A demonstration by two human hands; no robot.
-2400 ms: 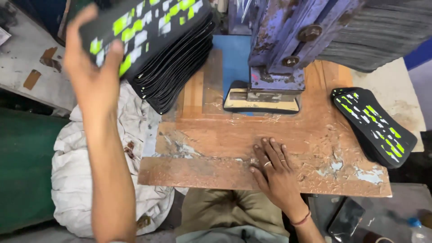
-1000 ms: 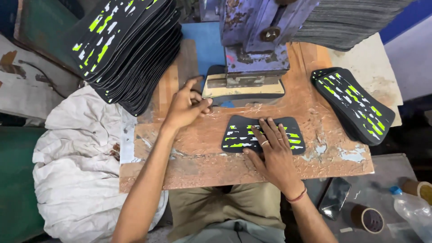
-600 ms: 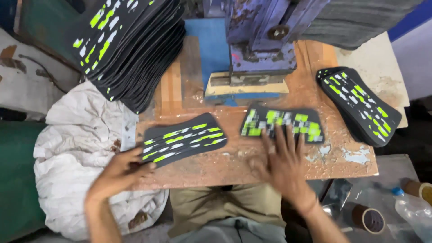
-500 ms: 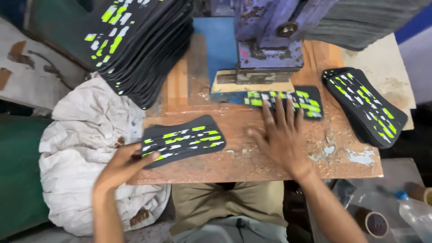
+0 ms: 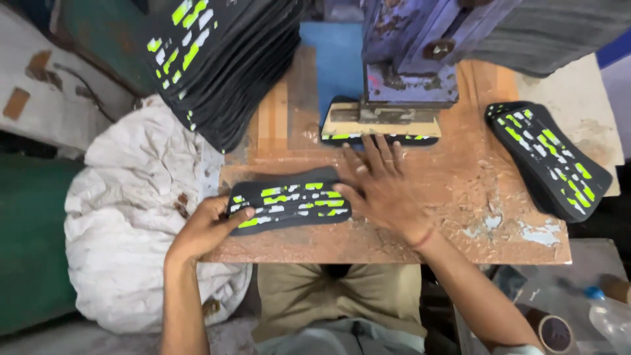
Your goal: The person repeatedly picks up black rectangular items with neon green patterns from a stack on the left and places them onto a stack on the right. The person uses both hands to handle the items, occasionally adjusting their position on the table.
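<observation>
A black sole piece (image 5: 289,204) with green and white patches lies near the front edge of the worn wooden bench (image 5: 460,217). My left hand (image 5: 207,227) grips its left end. My right hand (image 5: 381,190) lies flat on the bench with its fingers spread, the fingertips against a second sole piece (image 5: 378,137) that sits under the blue press head (image 5: 411,62). Only the front edge of that second piece shows.
A tall leaning stack of black sole pieces (image 5: 217,59) stands at the back left. A small pile of similar pieces (image 5: 549,158) lies at the right. A white cloth bag (image 5: 131,217) sits left of the bench. A bottle (image 5: 608,315) and a tape roll (image 5: 555,332) lie at lower right.
My right hand has pushed one sole piece back under the press head. My left hand has kept hold of the other piece at the bench's front edge.
</observation>
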